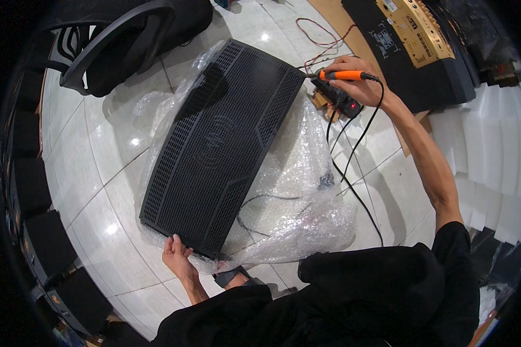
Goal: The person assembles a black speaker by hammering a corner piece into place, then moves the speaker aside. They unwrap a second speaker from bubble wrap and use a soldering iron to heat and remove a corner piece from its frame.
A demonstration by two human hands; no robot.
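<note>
A long black speaker with a perforated grille [214,139] lies slanted in front of me on bubble wrap [298,179]. At its near end, my left hand [180,259] has its fingers curled over the edge. My right hand [359,84] grips an orange soldering iron [344,75] with a black cord. The iron's tip points left, close to the speaker's far right corner; I cannot tell whether it touches anything. Beneath that hand sits a small black device with a red light [352,106], partly covered by the hand.
A black chair [113,46] stands at the far left. At the far right, a gold-coloured panel [417,29] rests on a black box [422,78]. Red-and-black wire [324,43] lies on the tiles. White foam sheets [486,144] are stacked to the right; black boxes [52,243] line the left.
</note>
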